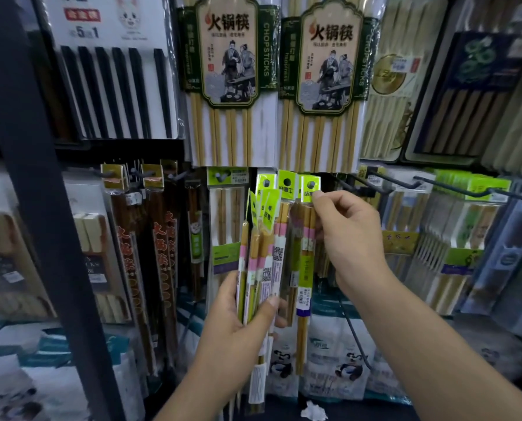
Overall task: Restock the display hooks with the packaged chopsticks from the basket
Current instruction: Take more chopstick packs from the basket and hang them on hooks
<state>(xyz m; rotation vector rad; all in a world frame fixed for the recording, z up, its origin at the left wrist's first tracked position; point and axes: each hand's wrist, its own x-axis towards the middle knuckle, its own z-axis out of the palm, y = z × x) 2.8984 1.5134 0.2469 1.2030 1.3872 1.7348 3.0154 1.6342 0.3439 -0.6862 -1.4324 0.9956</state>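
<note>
Several chopstick packs (258, 262) gripped in left hand (238, 326). Right hand (350, 238) pinches one pack's green tab (309, 185). Packs look light, thin, slippery; hold by tab.

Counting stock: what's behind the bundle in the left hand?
A wider bamboo chopstick pack hangs behind the bundle in the left hand; its right edge is covered.

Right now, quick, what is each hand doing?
Left hand: closed, gripping a bunch of chopstick packs.
Right hand: closed, pinching one green-topped pack.
</note>
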